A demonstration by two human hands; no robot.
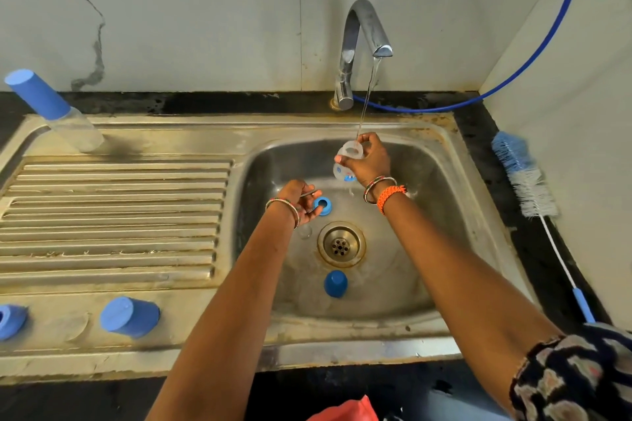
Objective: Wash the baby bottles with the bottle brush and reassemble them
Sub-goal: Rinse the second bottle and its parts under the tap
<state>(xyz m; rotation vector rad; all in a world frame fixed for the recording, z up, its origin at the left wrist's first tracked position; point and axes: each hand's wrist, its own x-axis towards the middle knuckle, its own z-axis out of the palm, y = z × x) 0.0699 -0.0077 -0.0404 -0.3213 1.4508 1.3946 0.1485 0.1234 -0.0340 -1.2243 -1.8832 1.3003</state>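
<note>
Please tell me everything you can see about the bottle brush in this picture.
The bottle brush lies on the dark counter to the right of the sink, close beside the pale wall. Its head points away from the person: a thick bristle part, blue at the far tip and white nearer the handle. A thin white stem runs from the bristles toward the person and ends in a short blue grip, which looks like plastic. No hand touches it; both hands are over the sink basin. Whether it is wet cannot be told.
</note>
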